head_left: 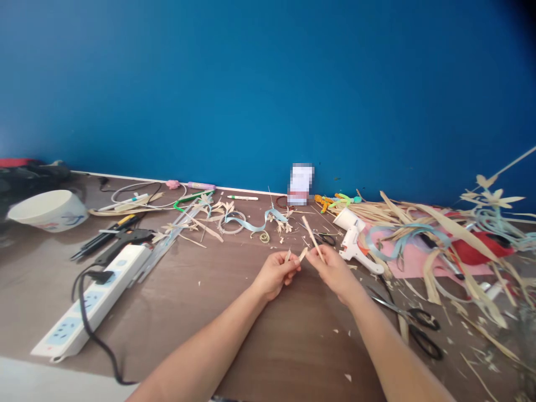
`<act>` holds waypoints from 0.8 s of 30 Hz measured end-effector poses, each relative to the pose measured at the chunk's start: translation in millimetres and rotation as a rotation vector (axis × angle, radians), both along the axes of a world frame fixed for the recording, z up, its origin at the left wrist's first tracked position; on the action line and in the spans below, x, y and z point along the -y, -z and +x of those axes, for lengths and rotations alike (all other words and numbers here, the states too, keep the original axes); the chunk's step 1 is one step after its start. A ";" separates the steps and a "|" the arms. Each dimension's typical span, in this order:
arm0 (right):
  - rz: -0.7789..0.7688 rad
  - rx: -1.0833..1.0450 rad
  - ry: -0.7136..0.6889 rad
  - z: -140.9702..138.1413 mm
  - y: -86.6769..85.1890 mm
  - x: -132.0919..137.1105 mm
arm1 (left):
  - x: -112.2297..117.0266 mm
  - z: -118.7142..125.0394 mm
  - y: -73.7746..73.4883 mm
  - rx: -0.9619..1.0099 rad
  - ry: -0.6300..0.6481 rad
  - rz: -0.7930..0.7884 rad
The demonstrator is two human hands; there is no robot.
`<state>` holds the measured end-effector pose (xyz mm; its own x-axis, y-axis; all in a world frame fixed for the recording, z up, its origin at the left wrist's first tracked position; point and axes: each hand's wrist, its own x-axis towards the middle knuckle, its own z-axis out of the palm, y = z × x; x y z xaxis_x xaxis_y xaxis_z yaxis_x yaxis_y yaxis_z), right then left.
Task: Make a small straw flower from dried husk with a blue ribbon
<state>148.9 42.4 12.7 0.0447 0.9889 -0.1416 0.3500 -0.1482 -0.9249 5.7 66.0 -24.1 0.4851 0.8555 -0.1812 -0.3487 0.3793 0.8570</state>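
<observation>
Over the middle of the brown table [234,324], my two hands meet with their fingertips almost touching. My left hand [276,274] is closed in a pinch on short pale straw pieces [295,255] that stick up from its fingers. My right hand [333,271] is closed on a longer pale straw strip [312,235] that slants up and to the left. Small straw scraps lie scattered on the table around both hands.
A white glue gun [355,245] and black scissors [412,321] lie right of my hands, beside a heap of dried straw [444,234] on pink paper. A white power strip [98,298] with a black cable, a black glue gun and a white bowl [46,209] sit left. A blue wall stands behind.
</observation>
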 end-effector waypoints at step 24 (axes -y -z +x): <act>-0.557 -0.621 -0.211 6.8 -22.0 32.9 | 16.7 -6.5 -6.2 -0.287 0.083 0.500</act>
